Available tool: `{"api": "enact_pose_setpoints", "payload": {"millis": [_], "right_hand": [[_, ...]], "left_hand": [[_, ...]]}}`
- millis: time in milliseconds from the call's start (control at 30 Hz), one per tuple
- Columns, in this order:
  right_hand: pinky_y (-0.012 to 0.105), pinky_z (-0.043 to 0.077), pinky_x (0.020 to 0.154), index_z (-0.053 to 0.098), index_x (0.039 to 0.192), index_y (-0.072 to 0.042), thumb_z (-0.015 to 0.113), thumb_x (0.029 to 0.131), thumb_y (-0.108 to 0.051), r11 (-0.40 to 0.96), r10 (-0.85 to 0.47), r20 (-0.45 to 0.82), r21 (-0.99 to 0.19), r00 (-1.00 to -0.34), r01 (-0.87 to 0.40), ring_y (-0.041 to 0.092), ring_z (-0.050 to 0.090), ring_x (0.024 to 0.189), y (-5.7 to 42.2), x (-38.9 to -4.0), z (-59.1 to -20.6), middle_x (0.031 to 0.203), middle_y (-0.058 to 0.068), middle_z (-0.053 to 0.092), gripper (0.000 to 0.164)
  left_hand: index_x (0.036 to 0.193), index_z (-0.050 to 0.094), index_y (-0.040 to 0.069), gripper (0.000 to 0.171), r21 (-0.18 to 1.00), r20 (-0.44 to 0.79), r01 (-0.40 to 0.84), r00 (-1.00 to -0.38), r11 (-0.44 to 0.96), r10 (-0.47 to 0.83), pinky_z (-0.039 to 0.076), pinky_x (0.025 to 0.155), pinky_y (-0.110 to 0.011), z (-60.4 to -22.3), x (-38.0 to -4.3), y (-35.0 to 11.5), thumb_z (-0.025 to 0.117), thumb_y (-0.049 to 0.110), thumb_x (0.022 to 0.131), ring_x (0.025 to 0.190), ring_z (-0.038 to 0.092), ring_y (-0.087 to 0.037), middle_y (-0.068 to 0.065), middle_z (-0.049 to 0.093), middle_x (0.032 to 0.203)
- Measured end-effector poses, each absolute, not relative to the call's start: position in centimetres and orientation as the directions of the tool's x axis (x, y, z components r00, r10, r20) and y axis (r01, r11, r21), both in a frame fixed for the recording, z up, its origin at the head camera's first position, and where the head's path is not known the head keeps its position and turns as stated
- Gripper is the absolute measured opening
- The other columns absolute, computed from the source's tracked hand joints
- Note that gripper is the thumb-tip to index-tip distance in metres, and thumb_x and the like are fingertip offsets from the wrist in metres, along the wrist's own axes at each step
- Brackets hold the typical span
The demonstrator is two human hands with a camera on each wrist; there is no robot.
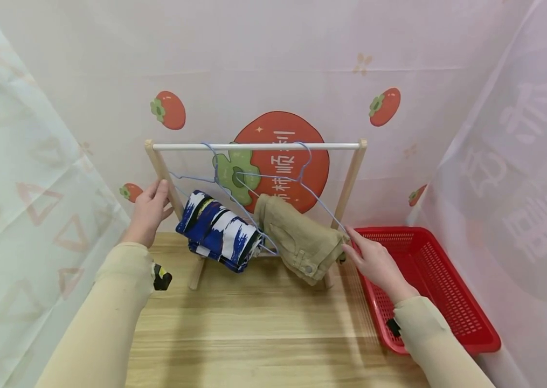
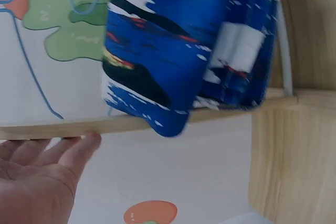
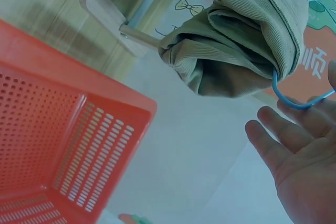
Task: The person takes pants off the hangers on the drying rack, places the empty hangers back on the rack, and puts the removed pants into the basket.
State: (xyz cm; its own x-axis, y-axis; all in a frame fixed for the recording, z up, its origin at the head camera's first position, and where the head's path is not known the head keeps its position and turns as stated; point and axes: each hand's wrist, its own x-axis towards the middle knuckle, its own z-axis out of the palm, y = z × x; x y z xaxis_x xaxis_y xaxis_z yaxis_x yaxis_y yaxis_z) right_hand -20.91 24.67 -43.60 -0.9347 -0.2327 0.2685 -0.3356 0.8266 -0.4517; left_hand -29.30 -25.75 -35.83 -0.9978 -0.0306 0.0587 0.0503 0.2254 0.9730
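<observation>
My left hand (image 1: 149, 210) is at the left post of a wooden clothes rack (image 1: 254, 146), its fingertips (image 2: 86, 142) touching the post's outer side. Beside it, blue, white and black patterned shorts (image 1: 220, 229) hang folded over a tilted blue wire hanger (image 1: 191, 178). Khaki pants (image 1: 297, 237) with a buttoned tab hang folded on a second blue hanger (image 1: 322, 202), which slopes down to the right. At that hanger's lower right end is my right hand (image 1: 375, 264); its fairly straight fingers (image 3: 289, 132) touch the wire loop beside the pants. Both hooks sit on the white rail.
A red plastic basket (image 1: 467, 323) with perforated sides stands right of the rack, under my right forearm. The rack's feet rest on a wood-grain table (image 1: 254, 334). Printed cloth walls (image 1: 273, 64) with persimmon pictures close in the back and both sides.
</observation>
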Motion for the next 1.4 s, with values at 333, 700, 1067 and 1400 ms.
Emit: {"api": "enact_pose_setpoints", "payload": {"millis": [333,700,1067,1400], "right_hand": [[0.042,0.061,0.067,0.072,0.116,-0.001,0.073,0.096,-0.011,0.786,-0.238,0.428,-0.443,-0.872,-0.432,0.022,0.07,0.071,23.9,-22.0,-43.9,0.089,0.011,0.076,0.023],[0.035,0.039,0.046,0.06,0.084,-0.009,0.072,0.096,-0.014,0.874,-0.231,0.493,-0.273,-0.839,-0.401,0.015,0.041,0.048,22.9,-22.5,-43.9,0.055,-0.003,0.047,0.018],[0.036,0.042,0.05,0.057,0.088,-0.01,0.066,0.101,-0.018,0.87,-0.149,0.485,-0.35,-0.862,-0.347,0.018,0.046,0.053,22.3,-23.1,-44.9,0.059,0.0,0.048,0.019],[0.033,0.036,0.05,0.048,0.077,-0.013,0.062,0.104,-0.027,0.854,-0.087,0.443,-0.429,-0.893,-0.296,0.019,0.041,0.055,21.5,-23.8,-45.1,0.061,0.001,0.04,0.034]], "left_hand": [[0.163,0.025,0.013,0.083,0.982,0.005,-0.026,-0.987,0.188,-0.16,0.038,0.114,-0.055,-35.4,-29.8,-25.3,0.032,0.066,0.1,0.149,0.032,-0.041,-0.019,0.023,0.167],[0.16,0.031,0.009,0.082,0.972,-0.018,-0.066,-0.979,0.227,-0.204,0.044,0.112,-0.049,-35.5,-30.4,-25.3,0.032,0.066,0.102,0.143,0.043,-0.043,-0.02,0.029,0.165],[0.161,0.03,0.01,0.087,0.963,-0.032,-0.087,-0.977,0.256,-0.21,0.044,0.11,-0.052,-35.9,-30.5,-25.3,0.031,0.071,0.099,0.141,0.044,-0.045,-0.018,0.029,0.165],[0.16,0.032,0.011,0.091,0.956,-0.045,-0.109,-0.972,0.272,-0.231,0.046,0.109,-0.052,-35.9,-30.4,-25.1,0.032,0.075,0.095,0.141,0.045,-0.044,-0.016,0.03,0.165]]}}
